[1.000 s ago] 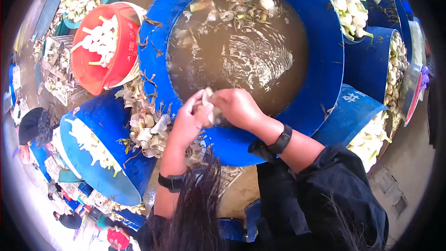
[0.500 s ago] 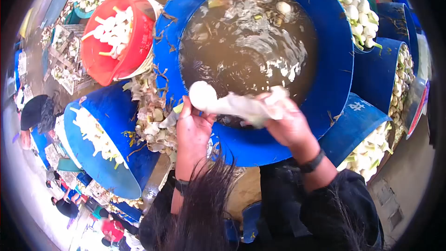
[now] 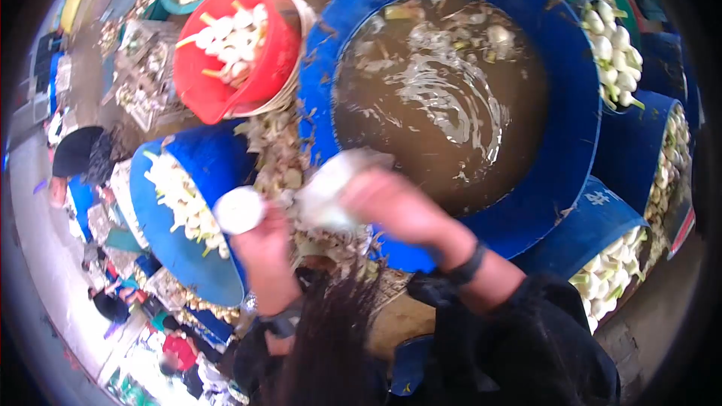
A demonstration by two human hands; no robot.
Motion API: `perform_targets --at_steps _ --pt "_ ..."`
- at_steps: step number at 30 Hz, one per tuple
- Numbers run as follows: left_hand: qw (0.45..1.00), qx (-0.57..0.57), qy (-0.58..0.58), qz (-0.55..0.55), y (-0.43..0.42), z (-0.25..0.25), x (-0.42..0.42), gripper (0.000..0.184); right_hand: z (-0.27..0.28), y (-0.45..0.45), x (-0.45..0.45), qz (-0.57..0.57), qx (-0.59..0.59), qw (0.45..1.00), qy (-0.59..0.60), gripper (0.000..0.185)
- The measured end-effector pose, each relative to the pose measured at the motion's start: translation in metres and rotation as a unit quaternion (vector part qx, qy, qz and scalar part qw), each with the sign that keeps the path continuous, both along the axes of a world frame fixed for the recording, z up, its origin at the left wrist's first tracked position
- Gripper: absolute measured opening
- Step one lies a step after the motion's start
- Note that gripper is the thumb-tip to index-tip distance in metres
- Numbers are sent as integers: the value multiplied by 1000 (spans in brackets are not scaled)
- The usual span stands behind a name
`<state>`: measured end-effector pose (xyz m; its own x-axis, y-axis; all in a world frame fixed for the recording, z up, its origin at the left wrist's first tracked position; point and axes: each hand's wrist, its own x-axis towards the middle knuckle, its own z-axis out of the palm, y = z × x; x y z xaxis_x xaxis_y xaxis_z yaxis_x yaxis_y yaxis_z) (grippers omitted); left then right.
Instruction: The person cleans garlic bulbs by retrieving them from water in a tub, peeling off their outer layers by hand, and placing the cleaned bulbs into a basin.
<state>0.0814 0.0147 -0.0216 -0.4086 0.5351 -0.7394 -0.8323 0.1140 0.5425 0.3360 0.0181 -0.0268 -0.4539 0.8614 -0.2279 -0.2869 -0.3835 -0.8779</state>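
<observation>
My left hand (image 3: 265, 249) holds a round white bulb (image 3: 240, 210) beside the mouth of a tilted blue barrel (image 3: 197, 149) with white bulbs and green stems in it. To its right, my right hand (image 3: 387, 201) is closed on a pale, limp peel (image 3: 331, 186), blurred by motion, over the near left rim of the large blue tub (image 3: 575, 116). Brown water with floating scraps and a pale bulb lies in the tub. Loose peels (image 3: 282, 146) are heaped between barrel and tub.
A red basket (image 3: 282, 56) of white bulbs stands at the upper left. On the right are more bulbs (image 3: 618, 53) and a blue barrel (image 3: 579, 233) holding others. A person in a dark hat (image 3: 77, 152) is at the far left, with several people below.
The bulb and my left hand have moved left toward the tilted barrel. My right hand has pulled the peel away from the bulb and moved left too. The view has shifted.
</observation>
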Motion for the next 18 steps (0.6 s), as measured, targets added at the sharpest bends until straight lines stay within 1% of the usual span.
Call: perform_targets --at_steps 1,2,3,4,5,6,7,8,9,10,11,12,13,14,15,16,17,18 --pt "992 93 -12 78 2 4 -40 36 -2 2 -23 143 86 985 -35 36" --pt "974 132 -113 143 -3 14 -81 45 5 -2 -25 208 67 956 -196 46" --pt "944 24 59 323 12 39 -77 50 1 8 -19 186 50 955 -225 51" --pt "965 43 22 257 4 45 -100 49 -23 13 -16 48 47 967 -246 41" --pt "954 58 -62 286 -2 33 -137 38 -53 23 -4 -108 115 948 -275 32" --pt "956 55 -71 280 0 25 -128 38 -73 40 22 -168 49 929 -326 27" --pt "992 91 -1 87 -2 20 -109 29 -100 57 47 -299 -24 869 -395 29" --pt "983 128 70 -107 0 21 -75 20 -124 79 78 -395 -26 784 -479 38" --pt "984 96 107 -101 4 18 -39 21 -161 98 113 -449 19 659 -603 51" --pt "983 65 145 -94 15 15 16 23 -178 117 147 -424 -21 570 -704 65" --pt "964 10 221 -149 19 4 54 24 -177 132 177 -421 -73 583 -691 66" --pt "933 -45 297 -199 21 -8 84 25 -176 148 204 -417 -124 597 -674 68" --pt "936 -42 257 -239 25 -23 105 26 -206 161 228 -424 -206 606 -640 62" --pt "936 -39 213 -278 28 -40 124 26 -256 169 258 -428 -286 610 -602 56" --pt "940 -33 183 -286 30 -55 143 24 -309 161 288 -310 -179 820 -446 49" --pt "943 -31 152 -295 31 -68 157 23 -305 156 280 -309 -180 821 -444 49" --pt "936 -41 148 -316 35 -78 166 23 -288 143 264 -311 -267 847 -339 42" --pt "929 -51 141 -338 37 -85 173 23 -272 124 251 -308 -350 855 -228 37"
